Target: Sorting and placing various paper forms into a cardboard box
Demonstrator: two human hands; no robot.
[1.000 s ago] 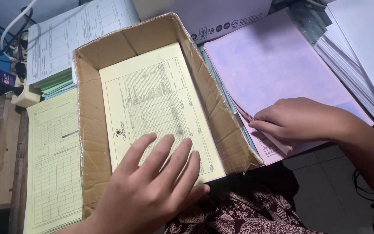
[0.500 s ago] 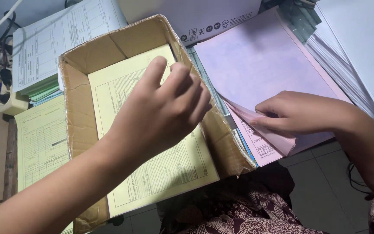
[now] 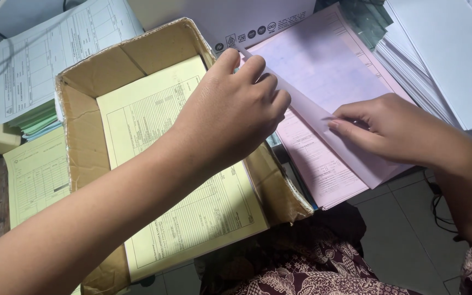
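Note:
My left hand (image 3: pixel 230 112) reaches across the open cardboard box (image 3: pixel 80 123) and pinches the left edge of a lifted pink sheet (image 3: pixel 323 117). My right hand (image 3: pixel 389 128) holds the same sheet at its near right part, fingers pressed on it. The sheet is raised off a pink paper stack (image 3: pixel 315 164) with a printed form showing beneath. Inside the box lies a stack of yellow printed forms (image 3: pixel 148 120), partly hidden by my left forearm.
A pile of yellow forms (image 3: pixel 34 175) lies left of the box, a white and green form stack (image 3: pixel 45 54) behind it. White paper stacks (image 3: pixel 443 49) sit at the far right. A white carton (image 3: pixel 236 19) stands behind. Patterned cloth (image 3: pixel 301 267) covers my lap; tiled floor (image 3: pixel 405 240) beside it.
My left hand left the yellow forms in the box, crossed to the right and took the pink sheet's edge. My right hand lifted that sheet up off the pink stack.

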